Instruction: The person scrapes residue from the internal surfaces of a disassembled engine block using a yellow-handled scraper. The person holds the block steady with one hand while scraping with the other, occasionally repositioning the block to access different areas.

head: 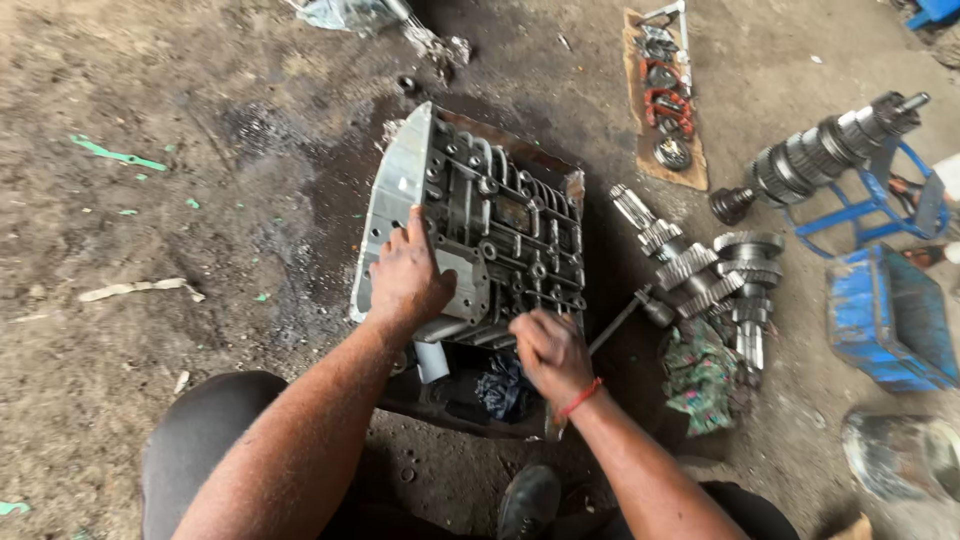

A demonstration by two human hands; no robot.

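A grey ribbed metal gearbox housing [500, 220] lies on the oily dirt floor in front of me. My left hand [405, 275] presses flat on its near left edge, fingers spread over the flange. My right hand [548, 352] is closed at the housing's near right edge, around a long metal tool [618, 318] that runs up to the right. A red band circles my right wrist.
Toothed gear shafts [700, 265] lie to the right on a patterned rag [700, 375]. Farther right stand a blue stand with a gear shaft [830, 150] and a blue metal box [885, 320]. A board with small parts [665, 100] lies beyond. My knees and a black shoe [530, 500] are below.
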